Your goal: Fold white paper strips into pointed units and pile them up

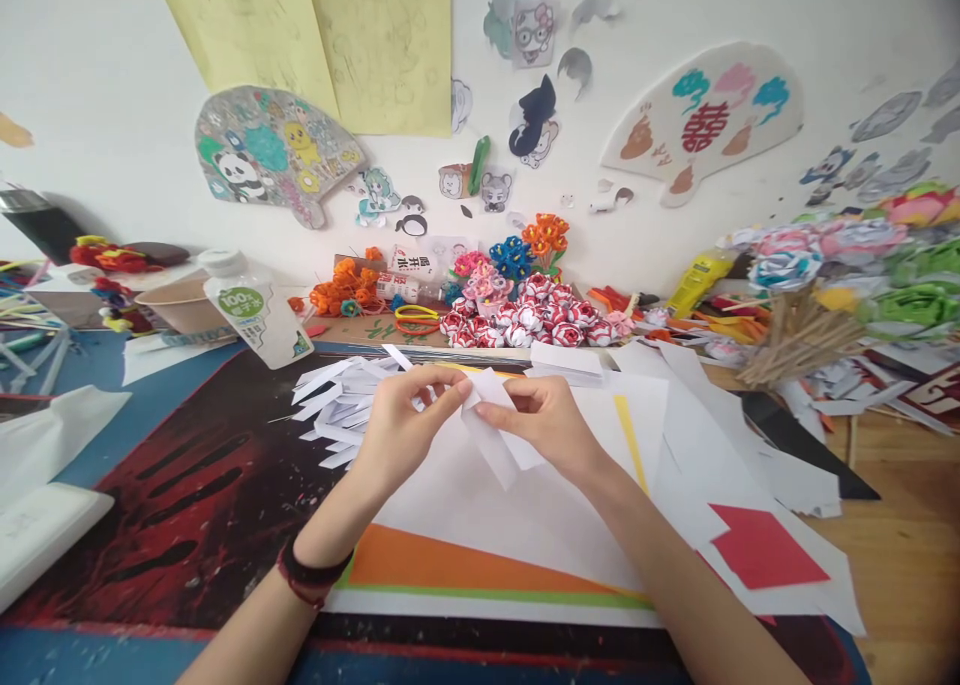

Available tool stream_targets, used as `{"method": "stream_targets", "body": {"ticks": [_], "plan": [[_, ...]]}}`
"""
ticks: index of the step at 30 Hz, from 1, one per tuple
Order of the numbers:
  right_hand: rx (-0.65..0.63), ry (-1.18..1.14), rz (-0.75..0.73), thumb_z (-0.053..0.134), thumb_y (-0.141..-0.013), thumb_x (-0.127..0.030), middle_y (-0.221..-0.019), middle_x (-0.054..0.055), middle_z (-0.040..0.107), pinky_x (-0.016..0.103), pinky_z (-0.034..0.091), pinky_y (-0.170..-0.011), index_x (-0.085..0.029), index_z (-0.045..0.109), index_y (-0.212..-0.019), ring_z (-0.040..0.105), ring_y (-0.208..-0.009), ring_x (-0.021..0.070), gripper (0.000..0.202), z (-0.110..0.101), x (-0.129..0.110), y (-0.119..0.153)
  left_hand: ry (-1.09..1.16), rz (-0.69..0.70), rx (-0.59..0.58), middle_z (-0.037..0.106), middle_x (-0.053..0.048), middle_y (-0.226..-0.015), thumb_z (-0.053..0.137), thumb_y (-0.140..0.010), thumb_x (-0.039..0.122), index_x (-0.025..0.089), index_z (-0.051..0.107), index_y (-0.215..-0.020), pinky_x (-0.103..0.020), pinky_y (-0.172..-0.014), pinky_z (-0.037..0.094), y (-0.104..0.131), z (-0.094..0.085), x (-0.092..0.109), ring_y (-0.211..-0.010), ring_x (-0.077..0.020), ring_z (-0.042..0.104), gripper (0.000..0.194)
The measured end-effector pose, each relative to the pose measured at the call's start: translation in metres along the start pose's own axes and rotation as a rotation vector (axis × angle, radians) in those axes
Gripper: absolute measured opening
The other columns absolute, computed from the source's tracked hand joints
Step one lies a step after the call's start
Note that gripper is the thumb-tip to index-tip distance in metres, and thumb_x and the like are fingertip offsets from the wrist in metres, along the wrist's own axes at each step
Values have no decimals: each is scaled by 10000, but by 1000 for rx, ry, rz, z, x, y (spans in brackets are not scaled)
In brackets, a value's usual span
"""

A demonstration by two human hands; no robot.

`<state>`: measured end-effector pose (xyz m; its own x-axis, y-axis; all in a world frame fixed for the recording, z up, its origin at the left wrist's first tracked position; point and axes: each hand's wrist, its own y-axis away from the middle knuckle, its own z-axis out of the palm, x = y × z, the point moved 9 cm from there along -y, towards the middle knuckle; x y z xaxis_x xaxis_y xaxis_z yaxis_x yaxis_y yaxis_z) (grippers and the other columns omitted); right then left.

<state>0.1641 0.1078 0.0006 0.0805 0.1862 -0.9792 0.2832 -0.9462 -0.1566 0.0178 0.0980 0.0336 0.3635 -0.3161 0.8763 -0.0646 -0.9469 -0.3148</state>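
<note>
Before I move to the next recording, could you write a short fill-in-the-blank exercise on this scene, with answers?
1. The left hand and right hand hold folded paper coloured ____.
2. A black wristband is worn on the person's own ____ side.
3. On the right-hand wall fan, the double-happiness symbol is ____ in colour.

Missing words: white; left; red.

"100" stands on the white bottle (256, 310), "囍" on the white fan (703, 125).
</note>
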Motion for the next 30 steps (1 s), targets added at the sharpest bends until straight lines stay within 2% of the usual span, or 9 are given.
{"method": "stream_targets", "body": {"ticks": [3,9,16,25,30], "plan": [[-35,-69,2,748,-707,-442,-669,18,596,248,374,-520,-119,718,-770,525,-605,145,331,2,1,0,-19,8,6,713,-38,-839,605,-837,343,165,709,-802,-244,-601,405,0,-2,2,-706,-154,581,210],[1,-55,-3,722,-737,-441,-716,34,639,257,408,-534,-123,736,-832,563,-645,171,332,-1,0,1,-100,39,-36,722,-35,-838,626,-823,385,183,722,-817,-259,-642,408,0,2,6,-721,-162,584,223],[37,13,12,747,-694,-483,-667,30,644,258,393,-490,-130,740,-788,563,-622,182,366,-2,-2,1,-55,23,-4,707,-30,-750,631,-823,327,166,724,-760,-254,-620,392,1,1,4,-655,-143,555,196],[16,-25,18,743,-681,-502,-659,42,648,261,409,-497,-120,744,-814,579,-629,188,405,0,-2,1,-38,31,17,699,-32,-735,633,-821,326,168,719,-746,-256,-615,387,2,0,6,-660,-152,559,194],[43,15,6,737,-698,-496,-633,33,630,254,381,-483,-127,722,-735,549,-608,172,372,-2,-3,1,-68,64,35,692,-27,-718,632,-826,312,173,713,-727,-255,-615,393,4,0,8,-667,-151,555,189]]}}
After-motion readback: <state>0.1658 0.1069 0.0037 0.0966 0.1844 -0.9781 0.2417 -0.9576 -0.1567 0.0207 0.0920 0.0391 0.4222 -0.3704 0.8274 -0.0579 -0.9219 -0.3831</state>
